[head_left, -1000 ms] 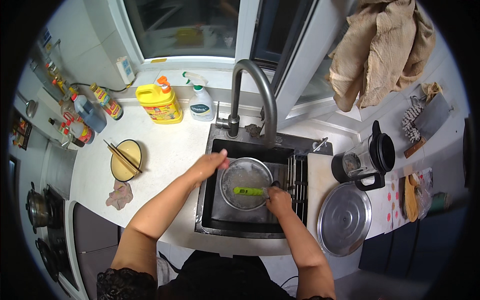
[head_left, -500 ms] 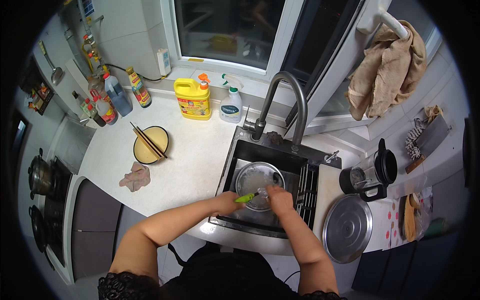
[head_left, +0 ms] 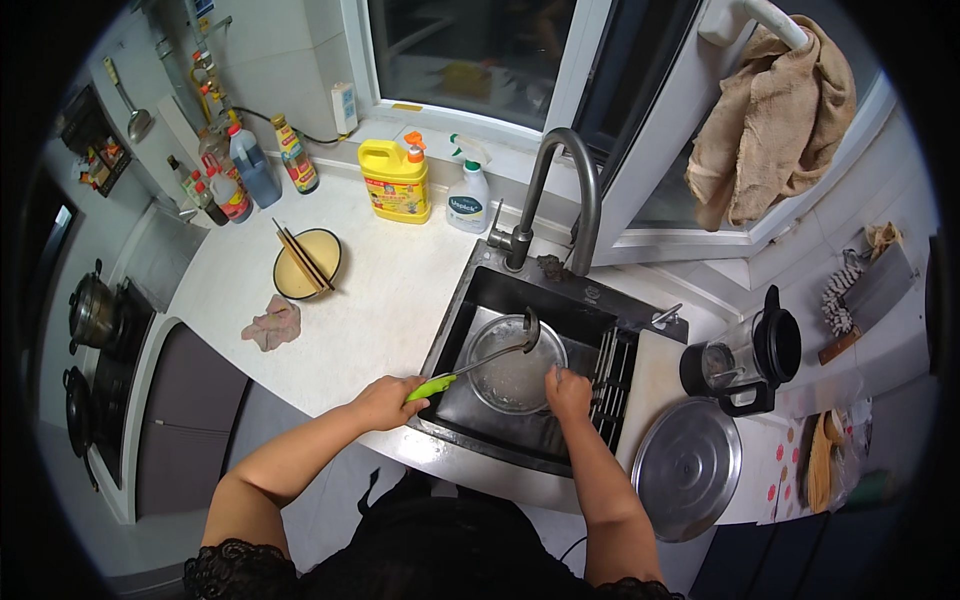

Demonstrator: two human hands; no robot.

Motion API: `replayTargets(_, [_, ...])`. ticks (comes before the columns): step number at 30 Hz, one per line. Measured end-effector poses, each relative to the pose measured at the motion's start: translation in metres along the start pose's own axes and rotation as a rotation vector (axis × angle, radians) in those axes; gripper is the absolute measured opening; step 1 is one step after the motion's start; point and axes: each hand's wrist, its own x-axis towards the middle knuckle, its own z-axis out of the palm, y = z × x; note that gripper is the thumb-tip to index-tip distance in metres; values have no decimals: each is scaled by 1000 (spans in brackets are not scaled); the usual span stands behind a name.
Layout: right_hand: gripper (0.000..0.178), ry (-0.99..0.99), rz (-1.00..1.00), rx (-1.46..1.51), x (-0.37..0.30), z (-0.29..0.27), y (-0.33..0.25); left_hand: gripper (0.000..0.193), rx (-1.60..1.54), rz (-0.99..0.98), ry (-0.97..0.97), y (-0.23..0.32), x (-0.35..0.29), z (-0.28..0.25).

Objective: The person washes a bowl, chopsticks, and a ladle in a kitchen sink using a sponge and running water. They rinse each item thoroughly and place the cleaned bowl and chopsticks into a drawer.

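My left hand (head_left: 388,402) is closed round the green handle of a metal ladle (head_left: 488,358). The ladle reaches across a round metal pot (head_left: 482,392), and its dark bowl end is at the pot's far side. Cloudy, foamy water shows in the pot, which stands inside the dark sink (head_left: 450,418). At the pot's right rim my right hand (head_left: 569,394) is closed in a fist. What its fingers hold is hidden, and I cannot tell whether they grip the rim.
A curved faucet (head_left: 575,150) rises behind the sink. On the right are a round metal lid (head_left: 688,470) and a blender jug (head_left: 745,350). Leftward lie a yellow bowl (head_left: 322,250) with chopsticks and a crumpled cloth (head_left: 272,324). A yellow jug (head_left: 396,185) and a spray bottle (head_left: 467,200) stand behind.
My left hand has drawn the ladle leftward and its bowl end now shows over the pot. My right hand has come off the ladle to the pot's right rim. The view has shifted slightly.
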Motion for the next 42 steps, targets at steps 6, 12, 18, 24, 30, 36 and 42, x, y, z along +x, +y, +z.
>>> replayTargets(6, [32,-37,63,41,15,5,-9,44,-44,-39,60,11,-12,10])
replayTargets(12, [46,-338,211,31,23,21,8,41,-278,-113,84,13,-15,25])
replayTargets(18, [71,-266,-150,115,41,11,-9,40,-346,-180,59,13,-30,-2])
replayTargets(24, [91,-405,-258,125,67,-26,-87,38,-340,-49,147,4,-74,-79])
replayTargets(30, [96,-303,-452,215,45,-16,-194,40,-536,-40,109,-78,-154,-127])
replayTargets(36, [107,-525,-379,680,66,20,-368,39,-601,55,189,-171,-256,-252])
replayTargets(42, [66,-886,111,1322,111,120,-501,34,-613,-101,212,-267,-318,-378])
